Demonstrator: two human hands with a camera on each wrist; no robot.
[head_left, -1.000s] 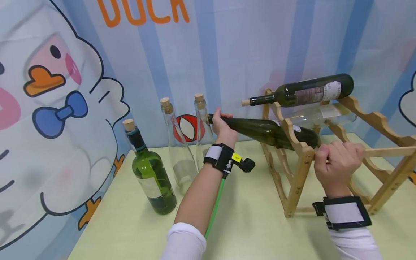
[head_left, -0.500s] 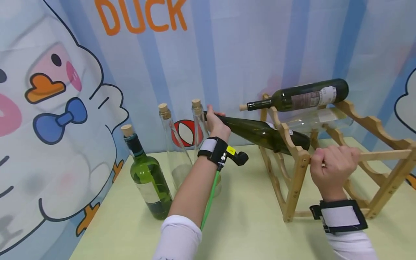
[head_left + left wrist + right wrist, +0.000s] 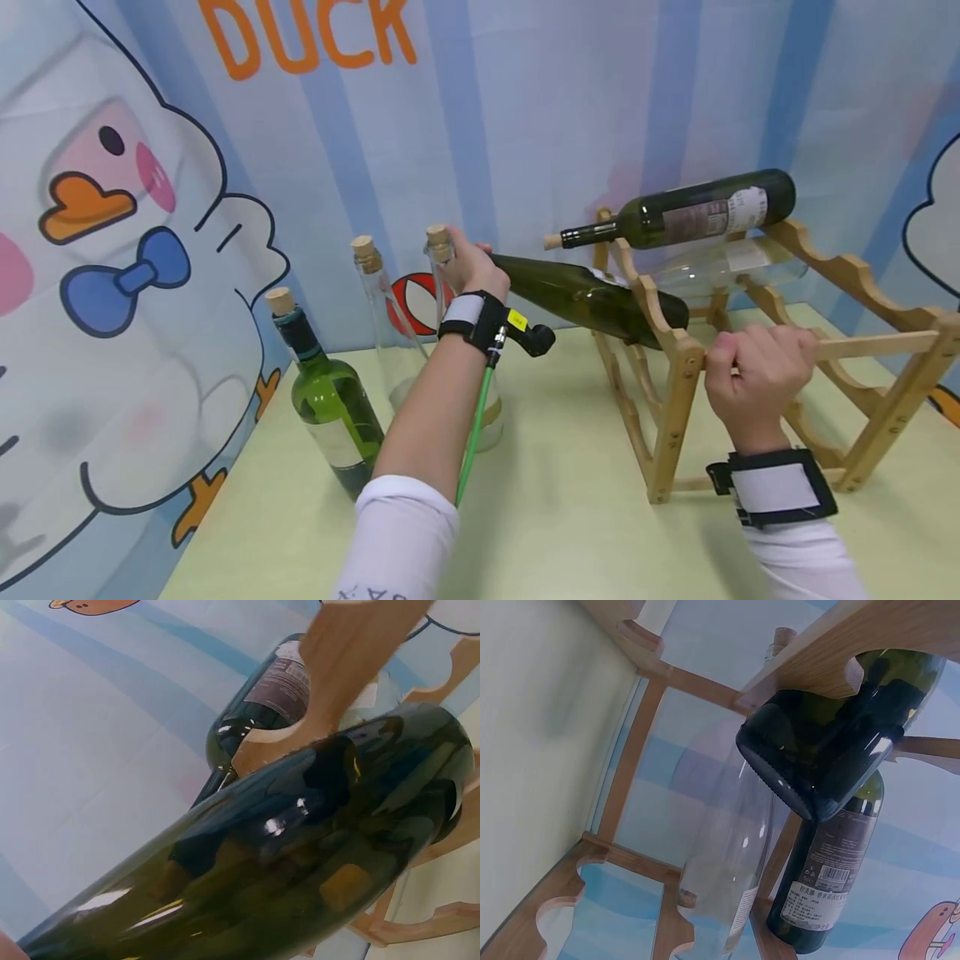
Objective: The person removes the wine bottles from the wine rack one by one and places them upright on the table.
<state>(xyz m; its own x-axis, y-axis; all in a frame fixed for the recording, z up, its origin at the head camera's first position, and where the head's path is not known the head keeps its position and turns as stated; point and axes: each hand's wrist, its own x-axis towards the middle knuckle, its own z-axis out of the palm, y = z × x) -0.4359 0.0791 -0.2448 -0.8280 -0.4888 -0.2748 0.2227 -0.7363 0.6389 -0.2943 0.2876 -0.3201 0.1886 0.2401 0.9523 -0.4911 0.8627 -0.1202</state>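
My left hand [image 3: 476,271] grips the neck of a dark green wine bottle [image 3: 573,292]. The bottle slants down to the right, and its base reaches just past the left scalloped rail of the wooden wine rack [image 3: 678,408]. In the left wrist view the bottle's body [image 3: 300,832] fills the foreground; the right wrist view shows its base [image 3: 810,757] inside the rack. My right hand [image 3: 761,379] is curled round the rack's near top bar [image 3: 877,346]. The bottle's mouth is hidden by my left hand.
A labelled, corked dark bottle [image 3: 693,212] lies across the rack's top, with a clear bottle [image 3: 723,265] lying below it. Left of the rack stand a corked green bottle [image 3: 333,408] and two corked clear bottles, one nearer the left [image 3: 378,300], the other [image 3: 487,425] partly behind my arm.
My left hand has moved left, drawing the dark green bottle further out of the rack. The right hand keeps its hold on the bar. The head view has shifted slightly.
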